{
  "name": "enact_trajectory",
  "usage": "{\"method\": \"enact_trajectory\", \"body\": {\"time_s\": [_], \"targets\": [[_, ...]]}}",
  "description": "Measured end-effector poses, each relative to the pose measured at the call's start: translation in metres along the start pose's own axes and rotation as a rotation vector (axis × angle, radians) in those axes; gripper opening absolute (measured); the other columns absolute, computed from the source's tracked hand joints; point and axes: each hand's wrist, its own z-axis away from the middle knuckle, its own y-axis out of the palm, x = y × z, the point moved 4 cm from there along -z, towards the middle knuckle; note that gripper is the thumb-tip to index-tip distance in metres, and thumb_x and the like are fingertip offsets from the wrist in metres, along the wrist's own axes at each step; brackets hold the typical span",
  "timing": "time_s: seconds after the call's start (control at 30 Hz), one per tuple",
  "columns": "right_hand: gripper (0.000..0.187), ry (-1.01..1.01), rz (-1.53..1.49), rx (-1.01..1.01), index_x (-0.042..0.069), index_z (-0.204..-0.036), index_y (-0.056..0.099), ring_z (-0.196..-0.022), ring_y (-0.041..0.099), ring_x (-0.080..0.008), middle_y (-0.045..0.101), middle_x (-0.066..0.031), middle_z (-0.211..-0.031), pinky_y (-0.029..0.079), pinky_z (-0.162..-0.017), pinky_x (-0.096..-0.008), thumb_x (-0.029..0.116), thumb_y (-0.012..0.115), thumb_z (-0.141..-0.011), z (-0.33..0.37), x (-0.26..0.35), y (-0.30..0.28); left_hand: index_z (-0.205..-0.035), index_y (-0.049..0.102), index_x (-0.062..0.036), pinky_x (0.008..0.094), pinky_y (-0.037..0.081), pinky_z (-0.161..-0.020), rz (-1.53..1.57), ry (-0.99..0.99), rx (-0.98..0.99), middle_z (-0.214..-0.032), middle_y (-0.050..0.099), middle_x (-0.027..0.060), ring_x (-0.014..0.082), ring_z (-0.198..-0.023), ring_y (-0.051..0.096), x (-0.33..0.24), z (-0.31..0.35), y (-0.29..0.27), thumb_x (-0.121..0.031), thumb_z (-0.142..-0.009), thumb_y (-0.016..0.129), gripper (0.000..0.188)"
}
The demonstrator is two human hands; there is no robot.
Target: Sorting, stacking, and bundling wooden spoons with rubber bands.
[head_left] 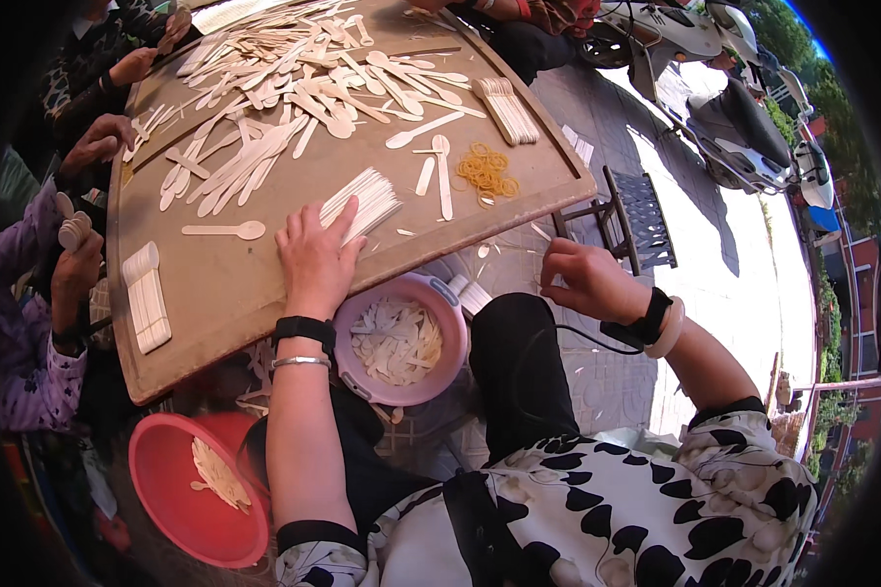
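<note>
My left hand [315, 252] lies on the brown board table with its fingers spread, its fingers and thumb up against the near end of a stack of wooden spoons [370, 201]. Off the table's front edge hangs my right hand [589, 279], its fingers curled in; a pale bit shows at them, too small to name. A thin pale sliver [541, 232] is in the air or on the ground close by. Beyond the stack are a single wooden spoon [442, 166], a short flat stick [425, 176] and a heap of yellow rubber bands [486, 172].
A big loose pile of wooden spoons [294, 88] covers the far side. Spoon bundles lie at the right [506, 111] and left [147, 298]. Below stand a pink basin [452, 323] of pale pieces and a red basin [166, 489]. Other people's hands [98, 142] work along the left.
</note>
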Motion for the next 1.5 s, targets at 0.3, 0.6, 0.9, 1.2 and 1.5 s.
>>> {"method": "enact_trajectory", "body": {"time_s": [0.3,0.6,0.9,1.2,1.5], "targets": [[0.006,-0.009,-0.173,-0.071,0.003,-0.094,0.064,-0.075,0.069,-0.0246,0.065,-0.0098,-0.095,0.054,-0.065,-0.0326,0.003,0.068,-0.089,0.036,0.019,0.028,-0.140,0.062,-0.0309,0.0473,0.037,-0.101,-0.033,0.003,0.006,-0.125,0.059,0.0138,0.0332,-0.119,0.051,0.001,-0.004,0.006,-0.030,-0.085,0.076,0.057],[0.010,0.354,-1.330,0.075,-0.002,-0.096,0.064,-0.070,0.067,-0.0114,0.070,-0.0166,-0.101,0.054,-0.058,-0.0241,-0.002,0.072,-0.090,0.021,0.091,0.015,-0.138,0.064,-0.0288,0.0449,0.036,-0.100,-0.040,0.007,0.001,-0.125,0.057,0.0121,0.0316,-0.118,0.050,-0.003,-0.002,0.009,-0.030,-0.086,0.075,0.054],[0.022,-0.731,-1.832,0.026,-0.016,-0.089,0.070,-0.071,0.069,-0.0284,0.067,-0.0265,-0.095,0.057,-0.058,-0.0304,-0.001,0.058,-0.101,-0.002,0.237,-0.012,-0.135,0.066,-0.0284,0.0441,0.037,-0.099,-0.076,-0.020,-0.028,-0.123,0.059,0.0117,0.0302,-0.118,0.051,0.012,0.007,0.002,-0.031,-0.085,0.075,0.051],[0.020,-0.893,-1.836,-0.076,-0.014,-0.082,0.070,-0.066,0.068,-0.0311,0.067,-0.0292,-0.093,0.057,-0.054,-0.0319,-0.002,0.063,-0.096,-0.003,0.256,-0.001,-0.135,0.066,-0.0322,0.0448,0.038,-0.097,-0.034,-0.026,-0.027,-0.125,0.059,0.0115,0.0303,-0.118,0.052,0.007,0.001,0.005,-0.034,-0.085,0.075,0.051],[0.020,-0.903,-1.836,-0.034,-0.016,-0.084,0.069,-0.068,0.068,-0.0328,0.066,-0.0307,-0.093,0.058,-0.057,-0.0344,-0.002,0.062,-0.097,-0.005,0.258,-0.004,-0.135,0.066,-0.0323,0.0445,0.038,-0.097,-0.033,-0.024,-0.029,-0.126,0.059,0.0110,0.0295,-0.119,0.052,0.003,0.000,0.007,-0.033,-0.085,0.076,0.052]]}}
